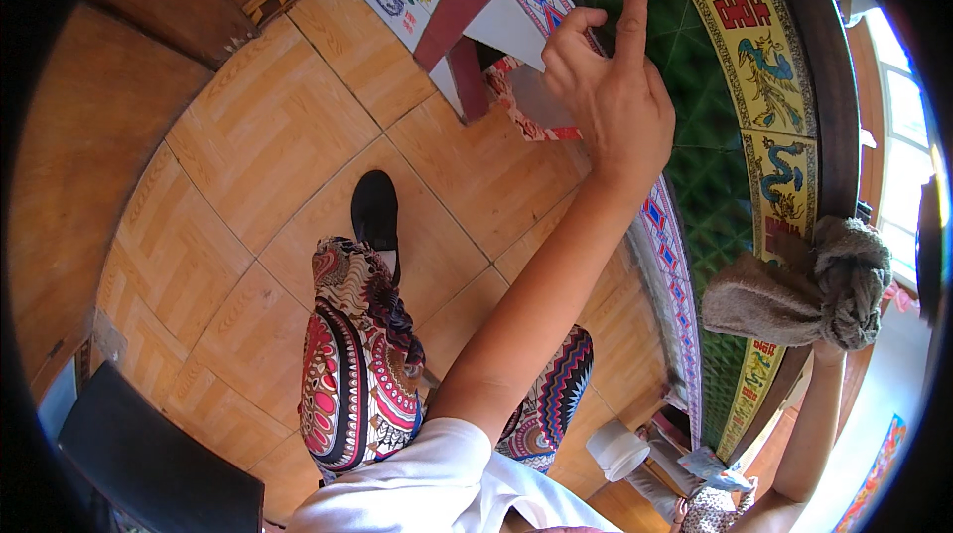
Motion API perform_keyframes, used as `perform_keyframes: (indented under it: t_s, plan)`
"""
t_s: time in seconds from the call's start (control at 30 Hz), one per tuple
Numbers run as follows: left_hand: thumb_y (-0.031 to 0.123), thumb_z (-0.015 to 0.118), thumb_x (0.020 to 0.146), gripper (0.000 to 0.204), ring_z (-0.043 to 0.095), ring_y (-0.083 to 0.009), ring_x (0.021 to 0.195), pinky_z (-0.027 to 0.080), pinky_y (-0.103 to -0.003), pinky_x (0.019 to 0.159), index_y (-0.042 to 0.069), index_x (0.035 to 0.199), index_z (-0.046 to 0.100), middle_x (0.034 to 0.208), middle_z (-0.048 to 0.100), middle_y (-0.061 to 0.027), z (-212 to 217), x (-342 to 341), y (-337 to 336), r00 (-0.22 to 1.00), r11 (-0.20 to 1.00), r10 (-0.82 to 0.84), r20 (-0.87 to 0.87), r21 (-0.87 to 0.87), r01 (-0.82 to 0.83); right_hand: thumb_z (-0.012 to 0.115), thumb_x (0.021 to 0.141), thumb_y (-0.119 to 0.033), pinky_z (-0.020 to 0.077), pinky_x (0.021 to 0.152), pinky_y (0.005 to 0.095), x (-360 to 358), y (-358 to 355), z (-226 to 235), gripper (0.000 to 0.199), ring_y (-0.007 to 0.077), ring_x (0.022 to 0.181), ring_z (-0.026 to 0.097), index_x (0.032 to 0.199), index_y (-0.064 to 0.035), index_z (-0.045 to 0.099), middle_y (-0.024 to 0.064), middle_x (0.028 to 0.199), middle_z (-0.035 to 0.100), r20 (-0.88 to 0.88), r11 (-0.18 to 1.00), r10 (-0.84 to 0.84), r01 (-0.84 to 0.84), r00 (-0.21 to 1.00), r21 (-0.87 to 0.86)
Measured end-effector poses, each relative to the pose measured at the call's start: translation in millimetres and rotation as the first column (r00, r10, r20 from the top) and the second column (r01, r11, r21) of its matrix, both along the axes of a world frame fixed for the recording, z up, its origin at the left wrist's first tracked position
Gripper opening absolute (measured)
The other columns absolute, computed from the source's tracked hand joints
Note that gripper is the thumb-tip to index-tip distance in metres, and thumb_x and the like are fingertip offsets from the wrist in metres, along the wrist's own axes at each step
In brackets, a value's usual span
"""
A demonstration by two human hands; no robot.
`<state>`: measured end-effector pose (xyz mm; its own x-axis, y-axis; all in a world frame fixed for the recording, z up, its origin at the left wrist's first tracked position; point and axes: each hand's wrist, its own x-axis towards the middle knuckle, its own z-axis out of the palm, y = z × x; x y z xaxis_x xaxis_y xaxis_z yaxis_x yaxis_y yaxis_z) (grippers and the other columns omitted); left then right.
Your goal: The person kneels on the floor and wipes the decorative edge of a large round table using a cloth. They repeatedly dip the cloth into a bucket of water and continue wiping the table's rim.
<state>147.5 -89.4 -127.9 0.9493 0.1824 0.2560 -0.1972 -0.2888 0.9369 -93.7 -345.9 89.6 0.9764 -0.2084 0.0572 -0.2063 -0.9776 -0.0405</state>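
My left hand is at the edge of a green tiled ledge, with the index finger stretched out and the others partly bent. Nothing shows in it; whether it touches the tiles I cannot tell. On the right, my right forearm reaches up to a bunched grey-brown towel. That hand is mostly hidden behind the towel's knotted part and appears to grip it. The towel's loose end hangs over the green tiles and the yellow border, which is patterned with dragons and phoenixes.
Wood-patterned floor tiles lie below, with my black shoe on them. A black chair stands at lower left, wooden panels at upper left. A white bucket-like container is by the ledge's near end. A bright window is at right.
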Motion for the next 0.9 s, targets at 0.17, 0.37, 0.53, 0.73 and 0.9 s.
perform_keyframes:
  t_s: [0.17, 0.37, 0.53, 0.73, 0.9]
  plan:
    - [-0.004, 0.061, 0.082, 0.078, 0.041, -0.0356, 0.114, 0.034, -0.048, 0.093, 0.023, 0.153, 0.046, 0.123, 0.045, -0.0154, -9.3, -0.2, -0.2, 0.999, 1.000, -0.014, -0.030, 0.019, 0.015, 0.065, 0.090, -0.023, 0.0313, 0.117, 0.0421, -2.0, 4.4, -1.5, 0.059, 0.0279, 0.135, 0.046, 0.144, -0.0041, 0.048, 0.0131, 0.145, 0.051, 0.009, 1.000, -0.011, 0.011, 1.000, 0.004]
    - [0.000, 0.059, 0.088, 0.072, 0.043, -0.0337, 0.111, 0.034, -0.046, 0.093, 0.015, 0.156, 0.039, 0.120, 0.047, -0.0167, -24.9, -3.8, -4.2, 0.994, 1.000, 0.021, -0.105, -0.004, -0.022, 0.066, 0.089, -0.023, 0.0320, 0.117, 0.0418, -3.9, 5.4, -3.1, 0.062, 0.0274, 0.134, 0.047, 0.145, -0.0039, 0.047, 0.0133, 0.144, 0.051, 0.021, 1.000, -0.018, 0.017, 1.000, 0.017]
    - [0.003, 0.058, 0.090, 0.070, 0.044, -0.0329, 0.107, 0.035, -0.045, 0.093, 0.011, 0.157, 0.037, 0.116, 0.047, -0.0176, -17.4, -3.6, -3.7, 0.989, 1.000, 0.029, -0.143, 0.002, -0.029, 0.068, 0.088, -0.023, 0.0326, 0.116, 0.0415, -5.8, 6.9, -2.8, 0.064, 0.0269, 0.133, 0.047, 0.145, -0.0038, 0.046, 0.0134, 0.143, 0.052, 0.024, 0.999, -0.026, 0.026, 0.999, 0.024]
    - [-0.002, 0.060, 0.085, 0.073, 0.044, -0.0338, 0.107, 0.034, -0.046, 0.094, 0.010, 0.155, 0.040, 0.112, 0.046, -0.0163, 2.4, 13.8, -1.0, 0.998, 1.000, 0.002, -0.068, -0.017, -0.003, 0.069, 0.088, -0.024, 0.0334, 0.116, 0.0412, -5.8, 5.6, -1.2, 0.066, 0.0264, 0.132, 0.048, 0.146, -0.0036, 0.044, 0.0136, 0.142, 0.052, 0.025, 0.999, -0.031, 0.030, 0.999, 0.028]
    - [-0.006, 0.063, 0.079, 0.078, 0.044, -0.0344, 0.107, 0.033, -0.046, 0.096, 0.015, 0.152, 0.045, 0.111, 0.046, -0.0145, 28.7, 51.4, 11.2, 0.999, 1.000, -0.026, 0.047, -0.001, 0.026, 0.070, 0.087, -0.024, 0.0340, 0.115, 0.0409, -4.4, 6.7, -3.3, 0.068, 0.0260, 0.131, 0.048, 0.146, -0.0034, 0.043, 0.0137, 0.141, 0.052, 0.031, 0.999, -0.040, 0.039, 0.999, 0.035]
